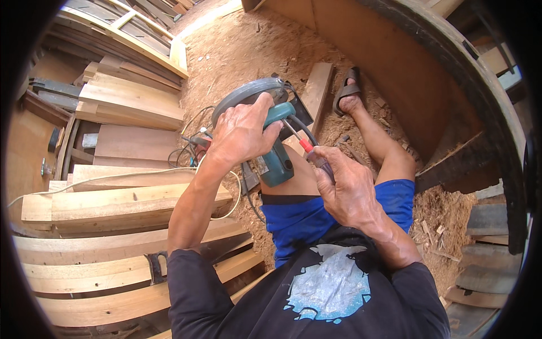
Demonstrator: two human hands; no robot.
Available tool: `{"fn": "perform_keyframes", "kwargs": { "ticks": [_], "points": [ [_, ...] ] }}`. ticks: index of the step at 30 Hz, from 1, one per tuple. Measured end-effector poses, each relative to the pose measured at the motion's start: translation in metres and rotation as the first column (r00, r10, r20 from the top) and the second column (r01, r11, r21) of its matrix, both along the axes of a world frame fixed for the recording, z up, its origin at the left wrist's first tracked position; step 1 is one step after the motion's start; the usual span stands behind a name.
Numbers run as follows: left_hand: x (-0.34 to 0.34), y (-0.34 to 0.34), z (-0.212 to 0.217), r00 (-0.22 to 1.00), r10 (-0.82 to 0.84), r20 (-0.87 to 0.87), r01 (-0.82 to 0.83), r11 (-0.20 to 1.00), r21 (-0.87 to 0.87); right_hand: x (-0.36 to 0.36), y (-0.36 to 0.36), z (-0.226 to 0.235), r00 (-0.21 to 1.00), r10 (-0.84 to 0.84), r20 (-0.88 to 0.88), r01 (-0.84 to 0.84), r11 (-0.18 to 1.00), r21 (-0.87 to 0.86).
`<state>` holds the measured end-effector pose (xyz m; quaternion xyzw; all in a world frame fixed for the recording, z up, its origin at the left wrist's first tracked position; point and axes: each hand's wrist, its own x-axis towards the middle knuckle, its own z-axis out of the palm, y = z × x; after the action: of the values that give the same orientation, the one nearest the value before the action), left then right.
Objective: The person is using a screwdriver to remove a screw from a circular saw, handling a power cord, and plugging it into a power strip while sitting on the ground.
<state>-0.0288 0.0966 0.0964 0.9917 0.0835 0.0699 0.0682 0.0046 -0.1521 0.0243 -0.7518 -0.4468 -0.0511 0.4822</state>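
A teal circular saw (pixel 275 165) with a grey round guard (pixel 247 95) rests against my bare thigh. My left hand (pixel 240 133) is closed over the saw from its left side, the thumb lying toward the teal handle. In my right hand (pixel 350 189) is a screwdriver (pixel 306 145) with a red collar and a dark handle, the fingers wrapped round it. Its metal shaft slants up and left to the saw's handle. Where the tip meets the saw is too small to make out.
Stacked timber beams (pixel 130 206) fill the left side, crossed by a pale cord (pixel 101 178). A black-handled tool (pixel 155 268) lies on them. Sawdust covers the floor (pixel 243 42), where a plank (pixel 318 93) lies ahead. A large curved wooden piece (pixel 372 62) stands at the right.
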Motion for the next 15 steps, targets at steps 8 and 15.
{"fn": "perform_keyframes", "kwargs": {
  "ticks": [8,15],
  "points": [
    [0.0,-0.006,0.002,1.0,0.0,-0.003,0.0,1.0,0.002,0.002,-0.001,-0.004,0.589,0.279,-0.758,-0.048,0.949,0.311],
    [-0.005,0.061,0.007,0.923,-0.373,-0.098,0.336,0.902,-0.272,0.025,-0.045,0.017,0.615,0.176,-0.769,-0.19,0.979,0.073]
  ]
}}
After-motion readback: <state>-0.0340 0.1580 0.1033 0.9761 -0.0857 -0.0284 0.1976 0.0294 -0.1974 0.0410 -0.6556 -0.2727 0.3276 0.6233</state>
